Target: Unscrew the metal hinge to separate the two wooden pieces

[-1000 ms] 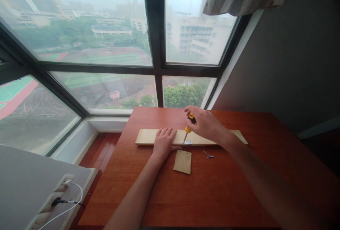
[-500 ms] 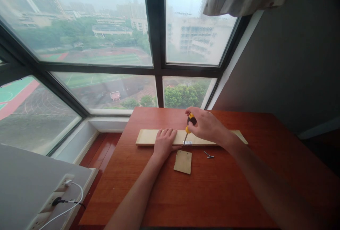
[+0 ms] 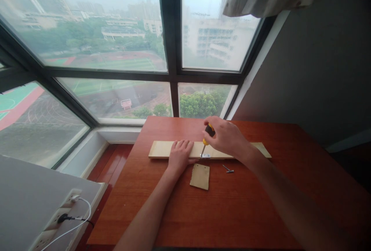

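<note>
A long pale wooden board (image 3: pixel 160 149) lies across the table. My left hand (image 3: pixel 181 155) rests flat on it, fingers stretched out, pressing near its left half. Wrapped round a yellow and black screwdriver (image 3: pixel 205 141) is my right hand (image 3: pixel 224 135). The screwdriver is tilted, its tip down at the left end of a small silver metal hinge or bracket (image 3: pixel 206 156) on the board's near edge. The exact contact of the tip is too small to make out. My right hand and forearm hide part of the board.
On the brown table (image 3: pixel 232 212), a small square wood piece (image 3: pixel 199 176) with two holes lies in front of the board. A couple of screws (image 3: pixel 228 169) lie to its right. Windows stand beyond the table; plugged cables (image 3: pixel 84 220) are at lower left.
The screwdriver handle looks slightly turned in my right hand, and its fingers have shifted a little. My left hand and the board stay in place.
</note>
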Action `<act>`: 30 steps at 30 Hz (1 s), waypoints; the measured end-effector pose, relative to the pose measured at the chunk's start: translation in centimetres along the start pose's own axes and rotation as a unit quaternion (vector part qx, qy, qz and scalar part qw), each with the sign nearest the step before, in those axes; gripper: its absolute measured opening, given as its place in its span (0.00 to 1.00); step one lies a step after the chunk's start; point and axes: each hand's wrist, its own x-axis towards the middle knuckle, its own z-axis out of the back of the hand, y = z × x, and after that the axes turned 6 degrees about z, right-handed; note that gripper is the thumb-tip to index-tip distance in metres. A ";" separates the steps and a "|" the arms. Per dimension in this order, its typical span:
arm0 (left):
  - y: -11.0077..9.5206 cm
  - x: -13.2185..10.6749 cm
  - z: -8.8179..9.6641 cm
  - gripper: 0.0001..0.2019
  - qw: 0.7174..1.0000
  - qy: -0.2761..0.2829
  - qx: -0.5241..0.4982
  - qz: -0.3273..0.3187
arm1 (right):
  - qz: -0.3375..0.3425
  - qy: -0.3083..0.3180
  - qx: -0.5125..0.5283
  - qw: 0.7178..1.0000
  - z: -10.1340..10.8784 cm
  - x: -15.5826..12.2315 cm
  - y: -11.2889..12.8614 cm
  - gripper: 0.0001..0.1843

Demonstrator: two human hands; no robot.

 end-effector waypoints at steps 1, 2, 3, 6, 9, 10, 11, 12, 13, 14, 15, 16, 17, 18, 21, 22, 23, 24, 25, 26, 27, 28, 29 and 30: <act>0.0 0.0 0.0 0.33 1.000 0.001 -0.001 0.000 | -0.010 -0.002 -0.019 1.000 0.0 0.1 0.1 0.09; 0.0 0.0 0.0 0.33 1.000 0.002 -0.001 0.001 | -0.018 -0.002 -0.031 0.999 0.1 0.1 0.1 0.10; 0.0 0.0 0.0 0.33 1.000 0.003 -0.002 0.001 | -0.021 -0.002 -0.034 0.999 0.1 0.2 0.0 0.10; 0.1 0.0 -0.1 0.33 1.000 0.005 -0.002 0.003 | -0.002 -0.003 0.013 1.000 -0.1 0.2 -0.2 0.08; 0.0 0.0 -0.1 0.33 1.000 0.002 -0.002 0.004 | 0.019 0.000 0.068 0.997 -0.1 0.0 -0.3 0.17; 0.0 0.0 -0.1 0.33 1.000 0.001 -0.003 0.004 | 0.019 0.001 0.071 0.997 -0.1 -0.1 -0.3 0.17; 0.0 0.0 0.0 0.33 1.000 0.001 -0.004 0.004 | 0.015 0.000 0.061 0.998 -0.1 -0.1 -0.2 0.15; 0.0 0.0 0.0 0.33 1.000 0.000 -0.005 0.004 | 0.007 -0.004 0.042 0.999 -0.1 -0.1 -0.1 0.12; 0.0 0.0 0.0 0.33 1.000 0.000 -0.006 0.004 | -0.004 -0.008 0.019 1.000 0.0 -0.1 -0.1 0.11; 0.0 -0.1 0.0 0.33 1.000 0.000 -0.007 0.004 | -0.014 -0.010 -0.002 1.000 -0.1 0.0 0.0 0.11; -0.1 -0.1 0.0 0.33 1.000 0.001 -0.007 0.005 | -0.020 -0.011 -0.013 1.000 -0.1 0.0 0.0 0.11; -0.1 -0.1 0.1 0.33 1.000 0.001 -0.007 0.005 | -0.021 -0.011 -0.014 1.000 -0.1 0.0 0.0 0.10; -0.1 -0.1 0.1 0.33 1.000 0.001 -0.007 0.006 | -0.019 -0.012 -0.005 1.000 -0.1 0.0 -0.1 0.08; -0.1 -0.1 0.1 0.34 1.000 0.001 -0.007 0.006 | -0.013 -0.012 0.009 1.000 -0.2 0.0 -0.1 0.08; -0.1 0.0 0.1 0.34 1.000 0.003 -0.006 0.005 | 0.001 -0.007 0.046 0.999 -0.1 -0.2 -0.1 0.16; -0.1 0.0 0.1 0.34 1.000 0.004 -0.006 0.005 | 0.001 -0.004 0.046 0.999 0.0 -0.3 0.0 0.16; -0.1 0.0 0.1 0.34 1.000 0.004 -0.006 0.006 | -0.002 -0.004 0.037 0.999 0.0 -0.3 0.0 0.15; -0.1 0.0 0.1 0.35 1.000 0.004 -0.006 0.006 | -0.010 -0.005 0.021 1.000 0.1 -0.3 0.1 0.13; -0.1 0.0 0.1 0.35 1.000 0.004 -0.006 0.007 | -0.019 -0.007 0.004 1.000 0.1 -0.2 0.1 0.12; -0.1 0.0 0.1 0.35 1.000 0.005 -0.006 0.007 | -0.027 -0.007 -0.009 1.000 0.1 -0.2 0.1 0.12; -0.1 0.0 0.1 0.35 1.000 0.005 -0.006 0.008 | -0.030 -0.006 -0.014 0.999 0.0 -0.2 0.1 0.11; -0.1 0.0 0.2 0.35 1.000 0.006 -0.006 0.008 | -0.029 -0.006 -0.010 1.000 0.0 -0.1 0.0 0.10; -0.1 0.0 0.1 0.34 1.000 0.006 -0.006 0.009 | -0.024 -0.006 0.002 1.000 -0.1 -0.1 -0.1 0.09; -0.1 0.0 0.1 0.34 1.000 0.006 -0.006 0.009 | -0.016 -0.006 0.019 1.000 -0.1 -0.1 -0.2 0.10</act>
